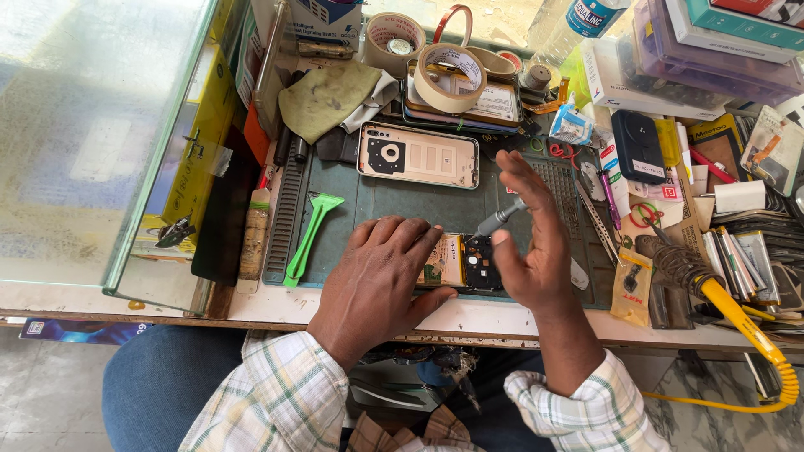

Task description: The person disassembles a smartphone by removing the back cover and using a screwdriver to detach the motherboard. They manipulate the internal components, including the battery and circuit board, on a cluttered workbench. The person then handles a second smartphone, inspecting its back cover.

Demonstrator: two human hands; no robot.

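An opened phone (pixel 466 263) with its yellow battery and dark circuit board showing lies on the green work mat (pixel 377 201) near the front edge. My left hand (pixel 381 272) lies flat over the phone's left part, holding it down. My right hand (pixel 528 238) grips a small grey screwdriver (pixel 498 220), whose tip points down at the board. The phone's pale gold back cover (pixel 419 155), inner side up, rests further back on the mat.
A green plastic pry tool (pixel 307 234) lies on the mat's left. Tape rolls (pixel 450 77), an olive cloth (pixel 327 96), tweezers (pixel 596 219), a soldering iron with yellow cable (pixel 712 289) and stacked boxes crowd the back and right. A glass counter (pixel 92 142) borders the left.
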